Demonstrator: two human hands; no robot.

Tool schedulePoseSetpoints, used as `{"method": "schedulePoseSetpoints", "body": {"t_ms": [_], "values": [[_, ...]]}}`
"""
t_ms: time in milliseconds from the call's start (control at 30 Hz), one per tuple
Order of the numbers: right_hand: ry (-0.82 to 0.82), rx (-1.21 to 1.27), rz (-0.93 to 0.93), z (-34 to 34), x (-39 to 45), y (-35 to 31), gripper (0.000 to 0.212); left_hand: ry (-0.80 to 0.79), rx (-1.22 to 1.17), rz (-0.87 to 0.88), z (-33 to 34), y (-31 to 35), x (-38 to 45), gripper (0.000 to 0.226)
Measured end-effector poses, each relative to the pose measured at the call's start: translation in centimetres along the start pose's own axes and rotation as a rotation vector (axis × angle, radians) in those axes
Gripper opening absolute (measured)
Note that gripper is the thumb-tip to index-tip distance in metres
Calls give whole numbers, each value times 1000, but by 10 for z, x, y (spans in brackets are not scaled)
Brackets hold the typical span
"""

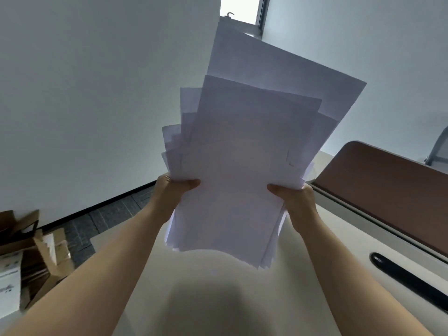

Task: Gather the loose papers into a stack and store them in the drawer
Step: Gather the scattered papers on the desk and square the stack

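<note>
— What do you see closest to you?

— My two arms reach out over the pale surface (218, 299). My left hand (169, 187) pinches the left side of the papers (237, 166). My right hand (295, 197) pinches the right side. Each thumb lies on the front sheet, and the fingers are hidden behind.

— Are the papers on the surface?

— No. I hold them up in the air, between my hands. Both hands are just as near to them.

— Which way do they point?

— The long way runs up and away from me, leaning a bit to the right. My hands grip below the middle, so most of the paper sticks up past them.

— Are they neat?

— Not yet. The sheets fan out, with far edges at many heights. I think they need tapping on the surface to line up.

— And the drawer?

— I cannot see it. Far off are a white wall (97, 93) and a window (238, 8).
</note>
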State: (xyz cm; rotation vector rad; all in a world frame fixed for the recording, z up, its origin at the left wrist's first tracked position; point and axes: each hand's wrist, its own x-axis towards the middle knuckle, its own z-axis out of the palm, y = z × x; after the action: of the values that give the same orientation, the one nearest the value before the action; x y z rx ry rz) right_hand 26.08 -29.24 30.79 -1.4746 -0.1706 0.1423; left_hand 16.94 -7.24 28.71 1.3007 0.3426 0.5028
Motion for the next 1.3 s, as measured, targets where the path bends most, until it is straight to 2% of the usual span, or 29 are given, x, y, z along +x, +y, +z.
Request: {"method": "schedulePoseSetpoints", "body": {"t_ms": [100,200,333,433,500,567,667,767,867,967,1067,1167,1267,1300], "values": [[-67,-18,-37,-7,3,-1,19,-13,28,13,-2,4,2,29],[-116,15,-14,-13,3,7,27,-61,52,17,-9,-3,5,40],[-129,53,-1,-12,4,21,38,-95,110,-94,-8,-23,2,32],[-96,65,-9,-5,12,21,45,6,113,-118,0,-32,7,28],[-85,60,-19,1,17,16,32,43,107,-94,8,-31,13,19],[-57,45,-53,4,22,8,24,24,103,-41,16,-25,17,24],[-53,52,-108,-1,31,-5,24,-9,69,18,19,-12,20,26],[-80,43,-119,-4,33,-13,48,-65,52,21,10,-3,20,31],[-188,-5,-87,-8,29,-7,38,-96,65,8,1,-7,21,37],[-261,-16,-87,-11,27,1,41,-95,112,-44,-1,-22,21,50],[-236,-19,-85,-11,34,6,39,-5,111,-71,6,-36,25,29],[-197,1,-95,-13,45,6,29,94,62,-59,12,-42,33,26],[-226,70,-66,-26,52,13,21,28,13,-58,9,-42,34,28],[-255,79,-34,-31,52,18,32,4,-9,-63,6,-42,34,31]]}}
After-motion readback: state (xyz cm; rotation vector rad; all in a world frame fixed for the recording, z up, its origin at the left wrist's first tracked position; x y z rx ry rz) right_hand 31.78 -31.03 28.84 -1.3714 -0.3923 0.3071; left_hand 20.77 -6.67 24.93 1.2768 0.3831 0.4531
